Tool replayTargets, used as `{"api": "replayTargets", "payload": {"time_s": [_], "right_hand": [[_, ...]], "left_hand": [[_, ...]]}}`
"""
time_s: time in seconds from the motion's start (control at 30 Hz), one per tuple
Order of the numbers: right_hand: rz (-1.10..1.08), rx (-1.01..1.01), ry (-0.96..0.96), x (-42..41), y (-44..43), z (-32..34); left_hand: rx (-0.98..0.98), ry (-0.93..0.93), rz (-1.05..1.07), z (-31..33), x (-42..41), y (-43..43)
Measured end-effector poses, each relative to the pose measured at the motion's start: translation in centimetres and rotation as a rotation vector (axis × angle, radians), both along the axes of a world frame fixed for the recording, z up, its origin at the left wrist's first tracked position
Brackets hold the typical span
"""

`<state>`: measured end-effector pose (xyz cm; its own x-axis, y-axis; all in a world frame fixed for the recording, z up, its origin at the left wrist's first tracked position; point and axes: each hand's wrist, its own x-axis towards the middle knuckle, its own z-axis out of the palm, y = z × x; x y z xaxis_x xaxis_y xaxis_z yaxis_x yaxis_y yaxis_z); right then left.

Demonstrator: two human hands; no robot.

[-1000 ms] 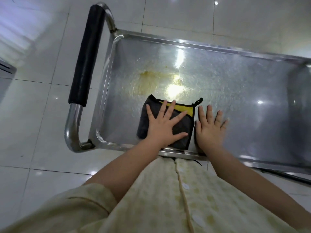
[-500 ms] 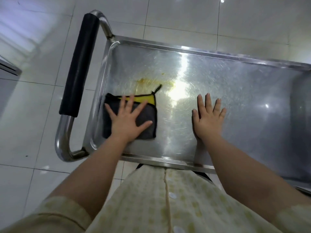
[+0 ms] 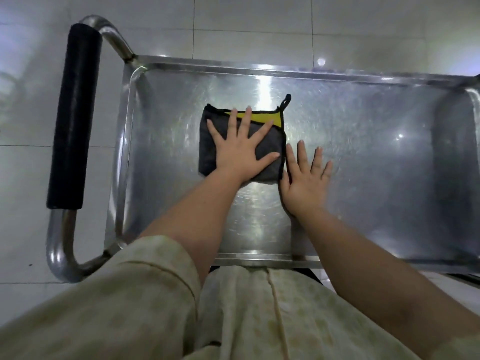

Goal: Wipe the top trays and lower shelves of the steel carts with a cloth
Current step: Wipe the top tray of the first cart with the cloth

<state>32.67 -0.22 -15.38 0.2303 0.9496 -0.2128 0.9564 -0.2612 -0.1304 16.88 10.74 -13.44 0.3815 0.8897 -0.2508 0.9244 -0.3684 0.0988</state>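
The steel cart's top tray (image 3: 376, 165) fills the middle of the view. A folded dark grey cloth (image 3: 207, 154) with a yellow corner and a hanging loop lies flat on it, left of centre. My left hand (image 3: 241, 149) presses down on the cloth with the palm flat and the fingers spread. My right hand (image 3: 304, 183) rests flat on the bare steel just right of the cloth, its thumb side touching the cloth's edge. No stain shows on the steel around the cloth. The lower shelf is hidden under the tray.
The cart's push handle with a black grip (image 3: 75, 113) curves around the tray's left end. White floor tiles (image 3: 246, 24) surround the cart. My pale patterned garment (image 3: 259, 313) covers the tray's near edge.
My left hand slid the cloth right from the tray's left end and further away. The yellowish stain seen earlier no longer shows. My right hand stayed flat on the steel.
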Motion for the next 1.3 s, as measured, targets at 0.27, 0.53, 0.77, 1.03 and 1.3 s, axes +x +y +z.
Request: {"api": "replayTargets", "payload": {"time_s": [0.27,0.53,0.77,1.03,1.3], "right_hand": [[-0.014,-0.019,0.004,-0.1,0.3,0.3],[0.003,-0.03,-0.029,-0.2,0.3,0.2],[0.014,-0.042,-0.054,0.0,0.4,0.1],[0.005,-0.041,-0.019,0.2,0.4,0.2],[0.015,-0.042,-0.038,-0.1,0.2,0.3]], "left_hand": [[0.024,0.02,0.234,-0.5,-11.5,4.0],[0.024,0.023,0.255,-0.4,-9.9,5.1],[-0.018,0.014,0.038,-0.1,3.1,6.2],[-0.015,-0.026,0.309,-0.1,-9.4,10.6],[-0.013,-0.02,0.298,0.0,-7.7,11.5]]}}
